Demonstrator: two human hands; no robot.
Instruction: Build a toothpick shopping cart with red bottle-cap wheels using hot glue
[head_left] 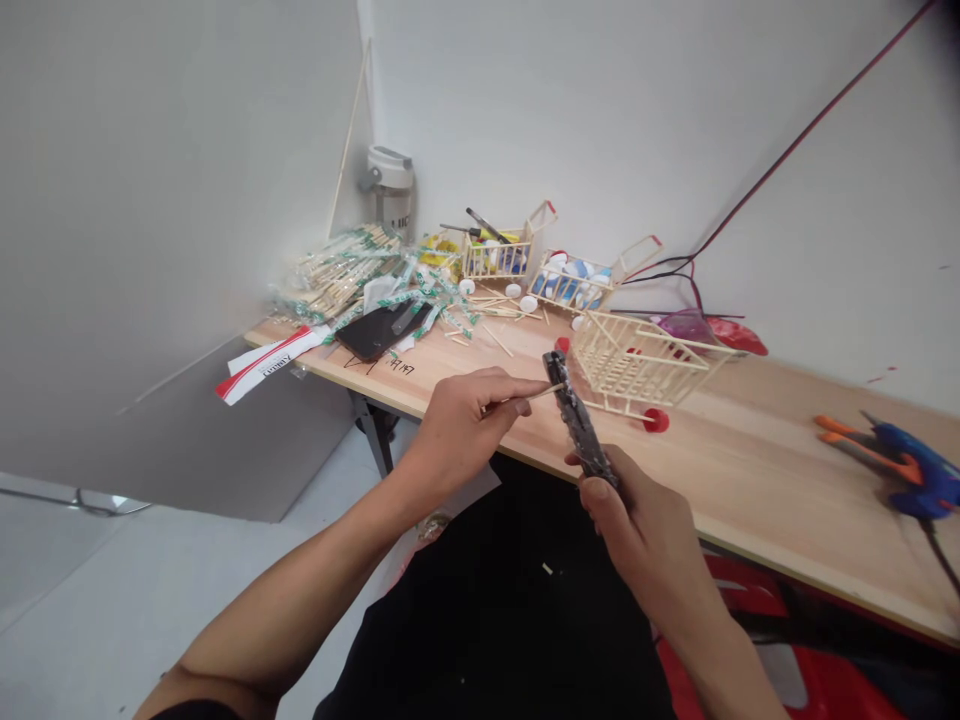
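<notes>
Nearest, a dark tool (579,425) is gripped in the right hand (645,520), a thin wooden stick (525,398) is pinched in the left hand (465,425) with its tip against the tool, and just beyond them a stick-built cart (637,365) is set on the table (750,470).

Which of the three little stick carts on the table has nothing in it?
The big cart with red wheels, nearest the right hand. The left back cart and right back cart by the wall hold blue and white caps.
</notes>
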